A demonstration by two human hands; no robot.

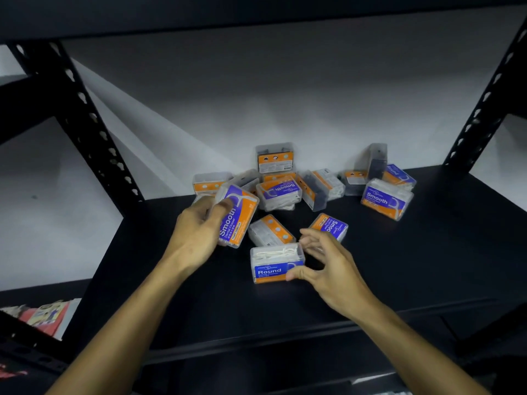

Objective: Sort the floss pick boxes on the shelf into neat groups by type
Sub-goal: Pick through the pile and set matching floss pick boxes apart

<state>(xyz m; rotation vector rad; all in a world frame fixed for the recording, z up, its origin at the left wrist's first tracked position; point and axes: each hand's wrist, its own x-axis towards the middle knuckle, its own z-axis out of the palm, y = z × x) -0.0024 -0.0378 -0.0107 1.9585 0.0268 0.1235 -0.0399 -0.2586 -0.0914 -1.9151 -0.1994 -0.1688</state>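
Note:
Several clear floss pick boxes with purple or blue and orange labels lie jumbled on a black shelf (399, 266). My left hand (196, 232) grips a purple "Smooth" box (238, 216), tilted up off the pile. My right hand (328, 263) has its thumb against the front right corner of a blue "Round" box (275, 263), fingers curved loosely just past that box's right end. Behind my right hand lies another "Smooth" box (332, 225). A box (269, 230) lies back side up between the hands. More boxes are piled at the back (281, 191), one standing upright (275, 158).
Another "Smooth" box (386, 199) and a "Round" box (397, 173) sit at the back right. Black perforated uprights (85, 115) (482, 109) frame the shelf, with an upper shelf overhead. Colourful packages (48, 313) lie lower left. A white wall stands behind.

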